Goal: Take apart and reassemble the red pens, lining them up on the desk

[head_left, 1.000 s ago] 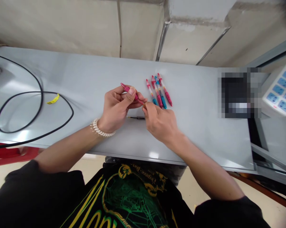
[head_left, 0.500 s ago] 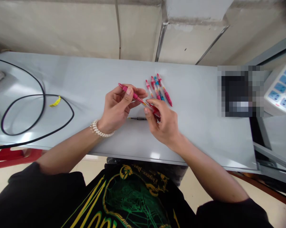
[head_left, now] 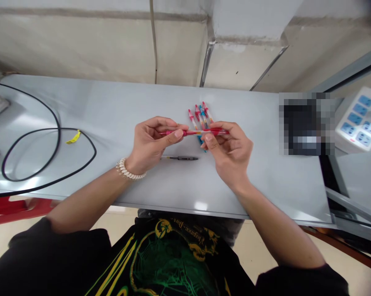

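A pink-and-clear pen (head_left: 193, 132) is held level between my two hands, above the table. My left hand (head_left: 156, 137) pinches its pink grip end between thumb and fingers. On the other end, my right hand (head_left: 230, 146) closes thumb and fingers around the red clip part. Behind the held pen lie several pens (head_left: 201, 114) side by side, pink ones and a blue one, partly covered by my right hand. A dark grey pen (head_left: 185, 158) lies crosswise on the table just below my hands, its left end near my left hand.
On the grey-white table (head_left: 111, 107), a black cable (head_left: 59, 142) loops at the left with a yellow tag (head_left: 73, 137). To the right are a blurred-out dark object (head_left: 302, 123) and a white power strip (head_left: 358, 119). A red stool (head_left: 22, 209) shows below the left edge.
The held pen has turned from slanting to level. My right hand has moved right and up, uncovering the dark grey pen and now covering the lower ends of the pens behind.
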### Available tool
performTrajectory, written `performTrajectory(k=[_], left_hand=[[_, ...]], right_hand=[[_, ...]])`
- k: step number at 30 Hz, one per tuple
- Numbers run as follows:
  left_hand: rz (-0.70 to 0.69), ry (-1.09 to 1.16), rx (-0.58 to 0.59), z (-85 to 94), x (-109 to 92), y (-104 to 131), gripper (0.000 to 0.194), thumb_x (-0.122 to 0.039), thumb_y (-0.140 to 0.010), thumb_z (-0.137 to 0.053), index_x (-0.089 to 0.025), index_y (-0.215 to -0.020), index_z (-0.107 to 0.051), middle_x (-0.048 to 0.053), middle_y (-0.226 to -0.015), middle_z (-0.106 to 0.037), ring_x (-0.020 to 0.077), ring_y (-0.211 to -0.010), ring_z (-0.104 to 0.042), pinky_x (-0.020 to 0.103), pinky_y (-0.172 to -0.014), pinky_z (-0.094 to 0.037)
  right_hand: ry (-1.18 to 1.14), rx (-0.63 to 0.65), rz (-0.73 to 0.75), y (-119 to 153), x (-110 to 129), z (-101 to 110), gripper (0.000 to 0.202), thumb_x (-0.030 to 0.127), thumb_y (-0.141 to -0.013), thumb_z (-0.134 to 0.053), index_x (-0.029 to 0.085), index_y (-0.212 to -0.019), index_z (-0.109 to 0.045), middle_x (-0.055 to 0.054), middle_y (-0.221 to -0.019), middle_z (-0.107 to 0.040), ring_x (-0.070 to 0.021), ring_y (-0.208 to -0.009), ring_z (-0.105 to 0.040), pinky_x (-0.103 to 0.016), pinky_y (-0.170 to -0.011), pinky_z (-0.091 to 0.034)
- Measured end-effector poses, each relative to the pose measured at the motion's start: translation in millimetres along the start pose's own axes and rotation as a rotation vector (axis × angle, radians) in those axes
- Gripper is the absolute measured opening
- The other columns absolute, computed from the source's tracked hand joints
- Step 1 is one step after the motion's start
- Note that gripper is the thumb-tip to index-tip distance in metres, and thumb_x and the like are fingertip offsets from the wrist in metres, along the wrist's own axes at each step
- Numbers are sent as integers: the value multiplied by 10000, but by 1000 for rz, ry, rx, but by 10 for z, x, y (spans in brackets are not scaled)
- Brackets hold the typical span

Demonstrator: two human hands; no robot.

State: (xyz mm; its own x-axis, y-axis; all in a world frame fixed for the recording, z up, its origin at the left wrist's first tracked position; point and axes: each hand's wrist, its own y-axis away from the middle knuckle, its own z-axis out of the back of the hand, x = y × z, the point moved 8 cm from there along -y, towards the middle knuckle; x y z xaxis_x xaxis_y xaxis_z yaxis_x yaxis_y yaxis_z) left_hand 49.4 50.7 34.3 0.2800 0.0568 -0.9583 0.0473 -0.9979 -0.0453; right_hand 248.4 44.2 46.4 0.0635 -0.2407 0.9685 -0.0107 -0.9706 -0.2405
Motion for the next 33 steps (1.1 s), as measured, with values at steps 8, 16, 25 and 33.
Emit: performTrajectory(k=[8, 16, 25, 33], left_hand=[[-70, -100, 59, -5, -20, 25, 372, -268, -705, -1022, -178, -927, -737, 72, -988, -847, 247, -965, -836, 329, -866, -716], [-117, -109, 150, -159, -39, 101, 389, -245, -717, -1009, -169, -934, -695, 76, -1011, -837, 241, -942, -836, 368, -915, -724], [-237, -194, 222, -212, -97, 146, 293, -266, -818, -947, -163, -975, -721, 84, -1028, -832, 215, -964, -830, 332, -917, -717], [-275, -215, 173, -182, -252, 177, 312, -371, -830, -938, -177, -943, -723, 68, -943, -804, 199, -852, -803, 344, -813, -712]], right_hand=[[-127, 10, -76, -29, -84, 4, 270, 467, -941, -816, 288, -1074, -665, 18, -829, -744, -156, -683, -723, -346, -694, -639], [-356, 98, -162, -63, -148, -100, 286, 547, -958, -768, 279, -1047, -718, -7, -950, -736, -150, -843, -687, -330, -785, -598], [-579, 117, -256, -111, -95, -95, 283, 586, -980, -700, 328, -967, -585, 53, -687, -415, -159, -671, -553, -362, -726, -571], [-584, 117, -309, -181, 16, 47, 570, 767, -947, -572, 264, -687, -503, 72, -539, -169, -127, -475, -204, -294, -470, -306]])
